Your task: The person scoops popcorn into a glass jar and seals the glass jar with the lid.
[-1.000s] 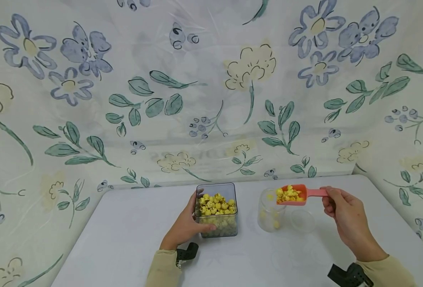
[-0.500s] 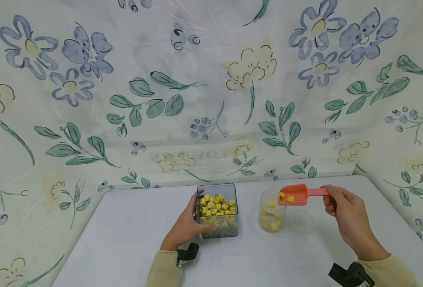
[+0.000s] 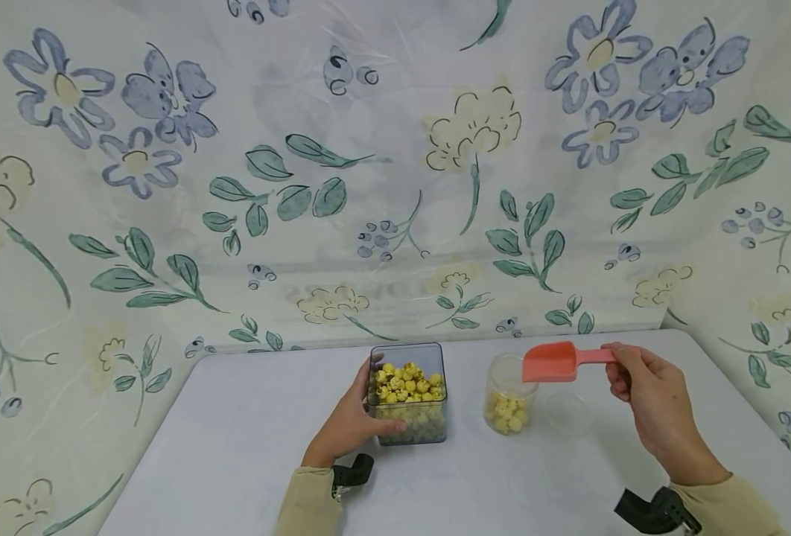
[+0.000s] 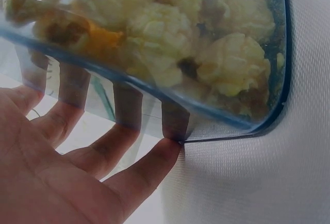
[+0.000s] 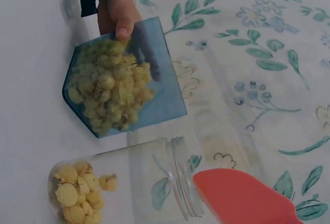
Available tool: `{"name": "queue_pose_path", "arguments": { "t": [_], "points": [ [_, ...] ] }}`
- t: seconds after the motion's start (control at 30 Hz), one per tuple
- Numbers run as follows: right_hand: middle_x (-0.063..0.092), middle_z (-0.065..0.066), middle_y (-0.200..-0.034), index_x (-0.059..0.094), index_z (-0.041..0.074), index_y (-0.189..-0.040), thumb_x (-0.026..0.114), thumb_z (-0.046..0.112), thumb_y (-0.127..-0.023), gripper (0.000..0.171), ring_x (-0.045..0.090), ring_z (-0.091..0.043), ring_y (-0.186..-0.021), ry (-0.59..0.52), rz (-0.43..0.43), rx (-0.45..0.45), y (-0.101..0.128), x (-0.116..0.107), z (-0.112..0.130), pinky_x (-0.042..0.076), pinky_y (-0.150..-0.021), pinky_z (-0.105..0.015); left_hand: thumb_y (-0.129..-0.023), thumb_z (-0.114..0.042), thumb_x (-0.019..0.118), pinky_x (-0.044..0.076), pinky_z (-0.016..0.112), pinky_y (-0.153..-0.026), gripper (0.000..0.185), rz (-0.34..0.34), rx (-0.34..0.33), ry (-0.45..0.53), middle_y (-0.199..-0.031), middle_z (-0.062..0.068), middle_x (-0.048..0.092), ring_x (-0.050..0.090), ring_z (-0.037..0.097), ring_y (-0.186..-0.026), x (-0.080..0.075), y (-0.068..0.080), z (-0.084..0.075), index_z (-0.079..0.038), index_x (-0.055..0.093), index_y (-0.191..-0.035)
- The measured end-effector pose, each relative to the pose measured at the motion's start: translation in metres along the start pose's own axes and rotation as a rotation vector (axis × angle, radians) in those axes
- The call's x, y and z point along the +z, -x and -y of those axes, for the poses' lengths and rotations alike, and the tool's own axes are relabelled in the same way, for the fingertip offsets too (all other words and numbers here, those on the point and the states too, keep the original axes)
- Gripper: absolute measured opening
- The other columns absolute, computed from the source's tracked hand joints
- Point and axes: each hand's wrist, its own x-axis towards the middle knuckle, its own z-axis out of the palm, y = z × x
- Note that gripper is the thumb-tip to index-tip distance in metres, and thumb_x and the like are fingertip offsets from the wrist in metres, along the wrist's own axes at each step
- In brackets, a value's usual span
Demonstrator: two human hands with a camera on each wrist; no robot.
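On the table, a square bluish clear container [image 3: 412, 424] holds yellow popcorn [image 3: 405, 383]. My left hand [image 3: 351, 424] grips its left side, thumb across the front and fingers round the back, as the left wrist view also shows. To the right stands a clear jar [image 3: 503, 380] with popcorn [image 5: 77, 193] in its bottom. My right hand [image 3: 653, 402] pinches the handle of a red scoop [image 3: 550, 362]. The scoop's bowl, with no popcorn showing in it, is tipped over the jar's mouth; its lip sits right at the jar's threaded rim in the right wrist view.
A clear round lid [image 3: 567, 414] lies on the white table [image 3: 248, 417] just right of the jar. Behind the table hangs a flower-patterned cloth [image 3: 395, 171], which also runs along the sides.
The popcorn in the scoop has slid out into the jar, where a small pile now shows. The right hand has tilted the scoop a little; the left hand keeps its grip on the container.
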Motion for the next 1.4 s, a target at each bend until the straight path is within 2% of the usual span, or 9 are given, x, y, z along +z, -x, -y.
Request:
{"name": "queue_pose_path", "arguments": {
  "t": [0.37, 0.47, 0.6, 0.67, 1.03, 1.4],
  "points": [
    [0.061, 0.004, -0.076, 0.072, 0.020, -0.097, 0.054, 0.031, -0.105, 0.023, 0.052, -0.010, -0.070, -0.041, 0.000, 0.015, 0.002, 0.003, 0.002, 0.049, -0.063, -0.017, -0.072, -0.033, 0.093, 0.037, 0.057, -0.109, 0.129, -0.006, -0.006, -0.019, -0.167, 0.007, 0.014, 0.024, 0.037, -0.149, 0.000, -0.001, 0.002, -0.018, 0.002, -0.163],
    [0.063, 0.004, -0.078, 0.070, 0.010, -0.108, 0.054, 0.032, -0.105, 0.028, 0.053, -0.009, -0.071, -0.015, -0.010, 0.033, 0.002, 0.006, 0.003, 0.050, -0.065, -0.017, -0.073, -0.033, 0.092, 0.038, 0.057, -0.108, 0.128, -0.008, -0.005, -0.022, -0.167, 0.007, 0.015, 0.026, 0.037, -0.148, 0.000, -0.001, 0.003, -0.019, 0.002, -0.163],
    [0.063, 0.006, -0.080, 0.057, -0.007, -0.128, 0.050, 0.035, -0.106, 0.048, 0.054, -0.009, -0.074, 0.069, -0.020, 0.044, 0.002, 0.012, 0.003, 0.050, -0.067, -0.016, -0.073, -0.033, 0.092, 0.038, 0.056, -0.109, 0.128, -0.009, 0.003, -0.021, -0.167, 0.006, 0.015, 0.026, 0.036, -0.148, 0.000, -0.001, 0.003, -0.019, 0.002, -0.163],
    [0.063, 0.007, -0.080, 0.052, -0.011, -0.132, 0.049, 0.035, -0.106, 0.053, 0.054, -0.009, -0.075, 0.094, -0.015, 0.040, 0.002, 0.015, 0.003, 0.050, -0.068, -0.016, -0.073, -0.033, 0.092, 0.037, 0.056, -0.109, 0.128, -0.009, 0.008, -0.021, -0.167, 0.006, 0.015, 0.025, 0.036, -0.148, 0.000, -0.001, 0.003, -0.018, 0.002, -0.163],
    [0.061, 0.006, -0.084, 0.051, -0.011, -0.133, 0.046, 0.036, -0.108, 0.054, 0.053, -0.010, -0.078, 0.110, 0.060, -0.001, 0.007, 0.032, 0.002, 0.050, -0.071, -0.016, -0.073, -0.033, 0.092, 0.035, 0.056, -0.111, 0.128, -0.001, 0.012, -0.009, -0.167, 0.005, 0.015, 0.023, 0.035, -0.149, 0.001, -0.001, 0.000, -0.018, 0.002, -0.163],
    [0.058, 0.007, -0.084, 0.051, -0.009, -0.135, 0.043, 0.033, -0.109, 0.050, 0.050, -0.009, -0.079, 0.104, 0.107, 0.030, 0.010, 0.059, 0.007, 0.048, -0.071, -0.016, -0.073, -0.032, 0.092, 0.034, 0.057, -0.111, 0.128, -0.002, 0.010, -0.016, -0.167, 0.006, 0.014, 0.021, 0.036, -0.150, 0.000, 0.002, 0.000, -0.019, 0.003, -0.163]
  ]
}}
